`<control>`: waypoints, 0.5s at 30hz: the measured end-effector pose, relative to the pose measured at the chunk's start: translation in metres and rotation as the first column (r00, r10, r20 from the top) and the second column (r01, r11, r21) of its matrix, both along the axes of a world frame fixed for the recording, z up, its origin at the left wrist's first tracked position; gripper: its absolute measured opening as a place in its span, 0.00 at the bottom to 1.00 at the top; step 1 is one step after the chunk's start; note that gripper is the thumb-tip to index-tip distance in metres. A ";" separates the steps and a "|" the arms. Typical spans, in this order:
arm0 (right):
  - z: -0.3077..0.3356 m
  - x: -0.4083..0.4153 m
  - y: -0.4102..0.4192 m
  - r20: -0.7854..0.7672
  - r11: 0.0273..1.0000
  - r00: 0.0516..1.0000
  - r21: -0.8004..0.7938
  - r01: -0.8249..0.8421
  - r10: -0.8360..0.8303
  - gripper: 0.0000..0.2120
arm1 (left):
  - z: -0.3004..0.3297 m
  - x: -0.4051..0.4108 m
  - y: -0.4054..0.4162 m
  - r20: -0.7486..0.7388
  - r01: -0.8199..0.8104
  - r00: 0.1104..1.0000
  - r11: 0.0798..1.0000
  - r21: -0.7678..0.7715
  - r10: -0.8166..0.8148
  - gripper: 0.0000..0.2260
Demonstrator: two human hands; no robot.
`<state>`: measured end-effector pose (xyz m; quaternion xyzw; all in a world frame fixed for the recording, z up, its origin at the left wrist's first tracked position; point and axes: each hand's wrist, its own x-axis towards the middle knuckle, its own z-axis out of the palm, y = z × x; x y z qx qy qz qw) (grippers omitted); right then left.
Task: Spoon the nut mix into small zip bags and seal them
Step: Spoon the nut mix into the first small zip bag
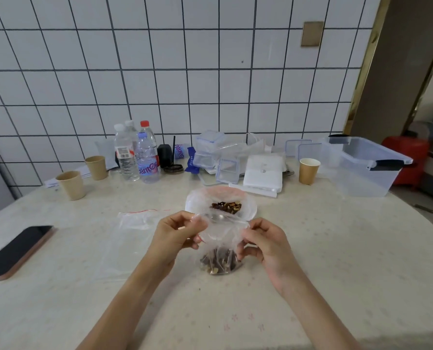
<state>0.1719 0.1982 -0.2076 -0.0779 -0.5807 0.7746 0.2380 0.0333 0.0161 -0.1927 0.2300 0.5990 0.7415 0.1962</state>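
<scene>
A person's left hand (178, 229) and right hand (263, 242) each pinch an upper corner of a small zip bag (220, 245), fingers curled on the plastic and the bag hanging between them just above the table (336, 261), its bottom loaded with nut mix (219, 265). The step in hand appears to be sealing — best done by drawing the mouth taut, lining up the two zip strips and pressing along them from one end to the other, squeezing spare air out first. Just beyond the hands sits the plate (250, 210) with the remaining mix and a spoon (219, 217), seen blurred through the bag. A second, empty bag (132, 238) lies flat to the left, near a phone (16, 251).
</scene>
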 end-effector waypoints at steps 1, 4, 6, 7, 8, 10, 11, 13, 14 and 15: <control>0.004 -0.001 0.001 0.002 0.994 0.997 0.083 0.076 -0.077 0.08 | 0.004 -0.001 0.000 -0.026 -0.076 0.997 0.997 -0.018 0.075 0.07; 0.016 -0.004 0.000 -0.121 0.780 0.941 0.531 0.331 -0.316 0.12 | 0.014 0.003 -0.001 -0.294 -0.284 0.928 0.945 -0.162 0.229 0.10; 0.022 -0.007 -0.001 -0.237 0.469 0.877 0.771 0.431 -0.417 0.15 | 0.022 0.010 -0.001 -0.577 -0.438 0.780 0.870 -0.228 0.242 0.11; 0.025 -0.008 -0.003 -0.263 0.353 0.857 0.828 0.437 -0.443 0.16 | 0.026 0.013 -0.002 -0.701 -0.507 0.678 0.830 -0.232 0.218 0.12; 0.027 -0.009 -0.004 -0.262 0.302 0.848 0.852 0.428 -0.461 0.15 | 0.030 0.015 -0.003 -0.782 -0.552 0.596 0.801 -0.233 0.183 0.12; 0.032 -0.011 -0.005 -0.130 0.444 0.873 0.820 0.362 -0.470 0.12 | 0.037 0.015 -0.004 -0.792 -0.537 0.601 0.789 -0.298 0.110 0.10; 0.036 -0.012 -0.004 -0.008 0.607 0.901 0.737 0.298 -0.433 0.10 | 0.041 0.014 -0.005 -0.736 -0.479 0.673 0.805 -0.351 0.079 0.09; 0.045 -0.010 -0.005 0.205 0.878 0.948 0.463 0.124 -0.242 0.09 | 0.047 0.015 -0.006 -0.555 -0.299 0.832 0.856 -0.421 0.018 0.08; 0.049 -0.008 -0.005 0.255 0.942 0.957 0.332 0.044 -0.134 0.10 | 0.049 0.016 -0.006 -0.459 -0.214 0.888 0.877 -0.431 -0.009 0.10; 0.052 -0.006 -0.004 0.274 0.971 0.960 0.239 -0.015 -0.052 0.10 | 0.051 0.016 -0.006 -0.376 -0.145 0.926 0.893 -0.427 -0.030 0.11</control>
